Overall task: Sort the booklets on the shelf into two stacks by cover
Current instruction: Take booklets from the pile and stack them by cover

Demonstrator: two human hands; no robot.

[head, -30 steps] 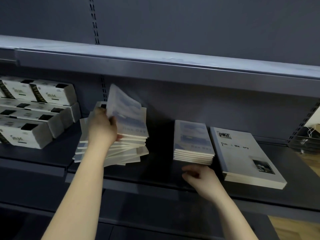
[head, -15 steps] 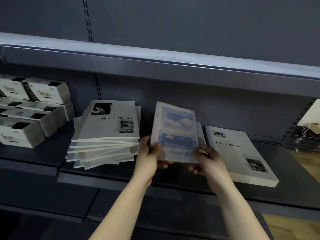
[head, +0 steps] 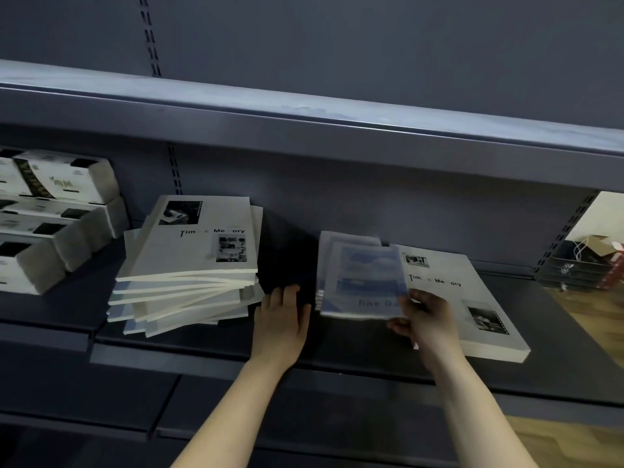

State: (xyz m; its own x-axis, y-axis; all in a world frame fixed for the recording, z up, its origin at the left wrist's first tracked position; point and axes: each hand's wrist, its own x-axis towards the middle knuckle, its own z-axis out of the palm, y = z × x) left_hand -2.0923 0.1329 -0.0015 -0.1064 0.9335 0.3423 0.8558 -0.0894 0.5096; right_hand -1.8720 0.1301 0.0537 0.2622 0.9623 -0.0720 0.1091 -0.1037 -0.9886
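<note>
Pinching the lower right corner of a blue sky-cover booklet point(head: 363, 282), the right hand point(head: 427, 320) holds it on top of the small stack of like booklets point(head: 323, 265) on the shelf point(head: 209, 346); motion blur hides whether it lies flat yet. The left hand point(head: 282, 319) rests open and empty on the bare shelf, fingers spread, between that stack and the messy mixed pile point(head: 184, 285) to the left. That pile is fanned askew, topped by a white "Time & Memory" cover, with blue edges showing low down. Just right of the blue stack, touching or nearly so, lies the white stack point(head: 472, 298) with the same title. White boxes point(head: 57, 211) sit piled at the far left.
</note>
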